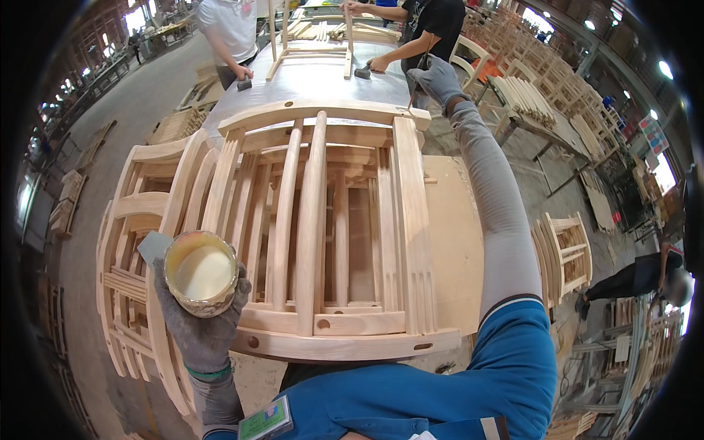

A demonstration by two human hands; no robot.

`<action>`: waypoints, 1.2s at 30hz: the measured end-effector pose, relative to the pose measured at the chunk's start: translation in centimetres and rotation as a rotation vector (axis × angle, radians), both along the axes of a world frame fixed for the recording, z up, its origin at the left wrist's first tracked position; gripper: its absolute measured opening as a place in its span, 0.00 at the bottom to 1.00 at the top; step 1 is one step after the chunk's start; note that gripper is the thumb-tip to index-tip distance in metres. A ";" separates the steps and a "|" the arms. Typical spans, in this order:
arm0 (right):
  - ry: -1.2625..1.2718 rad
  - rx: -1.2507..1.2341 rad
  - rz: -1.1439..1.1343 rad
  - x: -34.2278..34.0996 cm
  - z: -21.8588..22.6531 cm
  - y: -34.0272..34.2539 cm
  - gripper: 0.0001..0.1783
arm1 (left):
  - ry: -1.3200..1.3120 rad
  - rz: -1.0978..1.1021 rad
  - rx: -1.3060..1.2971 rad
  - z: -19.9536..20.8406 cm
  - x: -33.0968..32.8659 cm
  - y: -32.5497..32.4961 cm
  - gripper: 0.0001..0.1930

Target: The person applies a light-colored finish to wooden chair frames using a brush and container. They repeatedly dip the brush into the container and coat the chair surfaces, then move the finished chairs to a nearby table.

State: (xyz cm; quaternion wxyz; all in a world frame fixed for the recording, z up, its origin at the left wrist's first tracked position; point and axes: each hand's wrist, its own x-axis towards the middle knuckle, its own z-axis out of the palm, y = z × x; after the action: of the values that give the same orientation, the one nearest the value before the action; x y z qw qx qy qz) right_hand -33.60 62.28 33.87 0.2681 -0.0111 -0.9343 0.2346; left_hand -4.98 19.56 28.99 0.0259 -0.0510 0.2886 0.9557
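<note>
My left hand (202, 323), in a grey glove, is wrapped round a round pot (174, 265) with a crusted rim and thick cream-coloured liquid inside. A flat grey piece (152, 248) sticks out beside the pot; how it is held is hidden. At the far right corner of a stack of pale wooden chair-back frames (411, 220), my gloved right hand (438, 79) is closed on a thin stick (413, 98). The stick's lower end is at the top frame's curved far rail (330, 110). Round holes show in the rails, and slats run between them.
More wooden frames (136, 213) lean at the left. A pale board (455, 242) lies right of the stack. Beyond is a metal-topped table (315, 84), where two people (227, 29) handle a wooden frame. Another table with slats (524, 99) stands at the right.
</note>
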 end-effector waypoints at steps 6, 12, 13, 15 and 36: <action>-0.050 -0.365 0.121 0.2 -1.0 -2.1 0.20 | -0.028 0.045 0.002 0.1 0.8 0.6 0.32; -0.029 -0.680 0.223 2.3 -0.9 2.3 0.09 | -0.052 0.042 0.019 0.6 1.5 1.5 0.31; 0.031 -0.737 0.276 3.0 -1.0 3.1 0.07 | -0.035 -0.010 0.027 0.5 1.6 1.6 0.31; 0.079 -0.658 0.425 5.9 0.0 6.7 0.16 | 0.009 -0.084 0.010 0.2 1.3 1.9 0.30; 0.031 -0.834 0.356 45.1 0.9 -15.0 0.10 | 0.083 -0.745 0.109 -0.7 5.3 7.3 0.21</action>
State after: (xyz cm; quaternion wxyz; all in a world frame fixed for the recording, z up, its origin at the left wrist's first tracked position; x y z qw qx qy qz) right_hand 11.49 47.32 34.80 0.2103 0.0464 -0.7432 0.6335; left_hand 0.30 26.84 28.29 0.3625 0.0978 0.2368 0.8961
